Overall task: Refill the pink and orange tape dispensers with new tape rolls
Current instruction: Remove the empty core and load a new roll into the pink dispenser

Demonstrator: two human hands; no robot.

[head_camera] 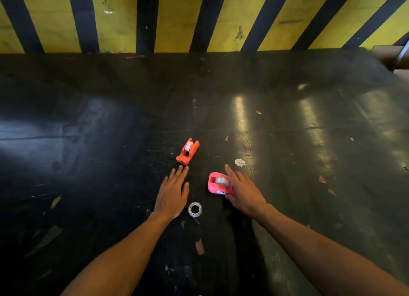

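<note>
An orange tape dispenser (188, 151) with a whitish roll in it lies on the black table. My left hand (172, 193) rests flat just below it, fingers apart, fingertips near its front end and holding nothing. A pink tape dispenser (218, 183) with a clear roll seated in it sits to the right. My right hand (243, 190) lies against its right side, index finger stretched past it, thumb near its lower end. A loose clear tape roll (195, 209) lies flat between my wrists.
A small white round disc (240, 162) lies right of the pink dispenser. Scraps of red and pale tape (199, 247) dot the scuffed black table (88, 140). A yellow-and-black striped wall (177, 21) closes the far edge. A box corner (391, 56) shows at upper right.
</note>
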